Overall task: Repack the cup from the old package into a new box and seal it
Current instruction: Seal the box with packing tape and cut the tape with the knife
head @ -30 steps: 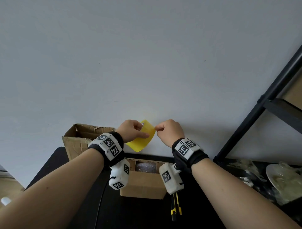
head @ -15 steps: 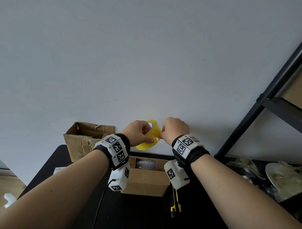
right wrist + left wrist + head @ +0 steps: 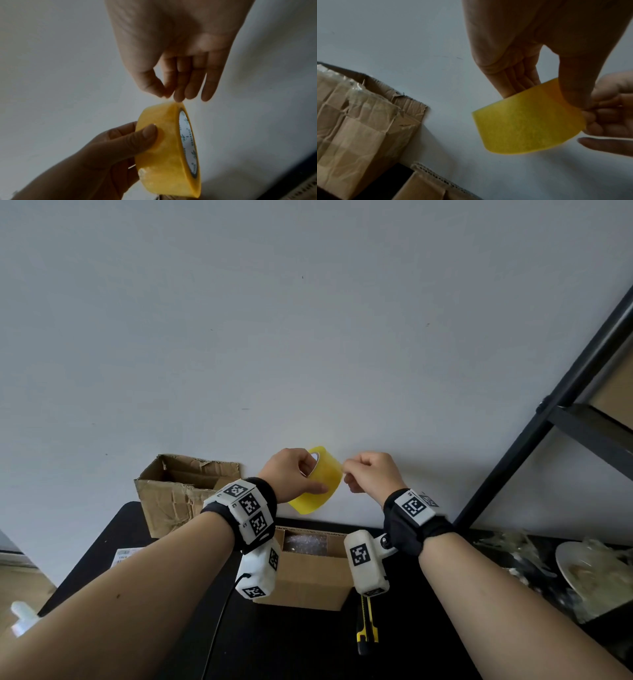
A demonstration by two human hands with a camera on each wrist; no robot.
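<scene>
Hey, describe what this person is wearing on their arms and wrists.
Both forearms are bare, with no sleeves. The left wrist wears a black band carrying white square tiles printed with black fiducial markers. The right wrist has a matching band. A white camera pod with markers hangs under each wrist, and a thin black cable trails from the left one.
</scene>
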